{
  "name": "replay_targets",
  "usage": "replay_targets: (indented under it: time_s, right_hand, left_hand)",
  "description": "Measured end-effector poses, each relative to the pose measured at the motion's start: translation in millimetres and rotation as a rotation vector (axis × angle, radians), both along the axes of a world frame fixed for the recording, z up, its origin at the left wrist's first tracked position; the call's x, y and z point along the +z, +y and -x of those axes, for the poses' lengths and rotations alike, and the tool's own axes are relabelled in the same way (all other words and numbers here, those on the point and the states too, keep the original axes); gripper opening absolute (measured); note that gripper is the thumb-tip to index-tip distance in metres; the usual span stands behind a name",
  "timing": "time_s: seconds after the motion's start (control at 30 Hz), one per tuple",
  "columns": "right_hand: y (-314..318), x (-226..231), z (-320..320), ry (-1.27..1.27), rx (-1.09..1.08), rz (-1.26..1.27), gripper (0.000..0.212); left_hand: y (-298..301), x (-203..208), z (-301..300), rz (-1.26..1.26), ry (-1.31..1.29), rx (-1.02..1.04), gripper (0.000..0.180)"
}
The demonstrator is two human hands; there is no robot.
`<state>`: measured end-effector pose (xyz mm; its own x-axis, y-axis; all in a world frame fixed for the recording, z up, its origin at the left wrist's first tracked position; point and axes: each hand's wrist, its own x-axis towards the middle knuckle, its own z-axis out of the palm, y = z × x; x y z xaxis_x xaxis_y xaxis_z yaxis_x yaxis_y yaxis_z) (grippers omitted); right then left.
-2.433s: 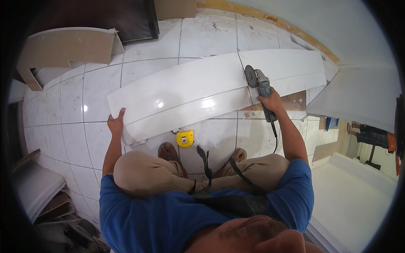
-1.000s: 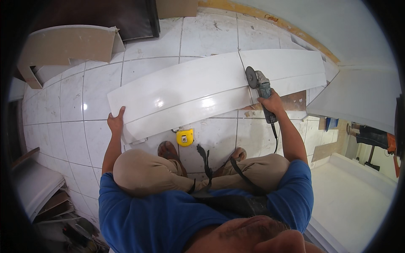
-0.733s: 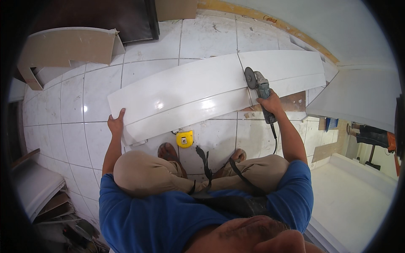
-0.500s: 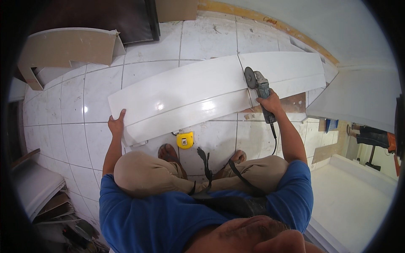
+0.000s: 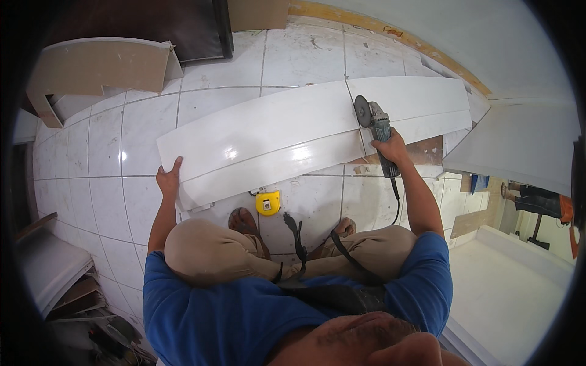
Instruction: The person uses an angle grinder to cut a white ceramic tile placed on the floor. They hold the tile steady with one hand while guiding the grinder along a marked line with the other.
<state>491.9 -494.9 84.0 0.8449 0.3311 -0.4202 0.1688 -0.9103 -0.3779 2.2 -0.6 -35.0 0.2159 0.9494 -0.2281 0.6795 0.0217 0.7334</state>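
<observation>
A long white panel (image 5: 268,131) lies across the floor in front of me, with a crease along its length and a dark line crossing it right of the middle. My right hand (image 5: 390,148) wraps round the body of an angle grinder (image 5: 380,129). Its disc (image 5: 362,111) is over the panel beside the dark crossing line; whether it touches I cannot tell. At the panel's left end, my left hand (image 5: 169,176) grips the edge, thumb on top and the other fingers partly hidden.
A yellow tape measure (image 5: 267,203) lies on the tiles between the panel and my feet. The grinder's cord (image 5: 398,204) trails toward my right knee. Brown board offcuts (image 5: 104,67) stand at far left, and a white tray-like piece (image 5: 506,293) is at right.
</observation>
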Motion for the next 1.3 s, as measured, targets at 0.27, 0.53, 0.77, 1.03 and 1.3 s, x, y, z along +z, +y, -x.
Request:
replay_targets:
  time_s: [0.27,0.53,0.77,1.03,1.3]
  right_hand:
    - [-2,-7,-3,-0.034,0.0,-0.004,0.076]
    - [1,-2,-3,0.012,-0.007,-0.002,0.076]
    - [1,-4,-5,-0.019,-0.003,0.008,0.078]
    - [-1,-7,-5,-0.059,0.003,0.003,0.079]
    - [3,1,-4,-0.015,0.005,0.014,0.076]
  left_hand:
    - [1,-2,0,-0.007,0.02,0.01,0.07]
    - [-2,4,-2,0.007,0.002,0.005,0.068]
    - [-1,1,-2,-0.004,0.037,0.009,0.067]
    - [-4,4,-4,-0.012,0.001,0.015,0.068]
    - [-5,6,-6,0.001,0.019,0.015,0.069]
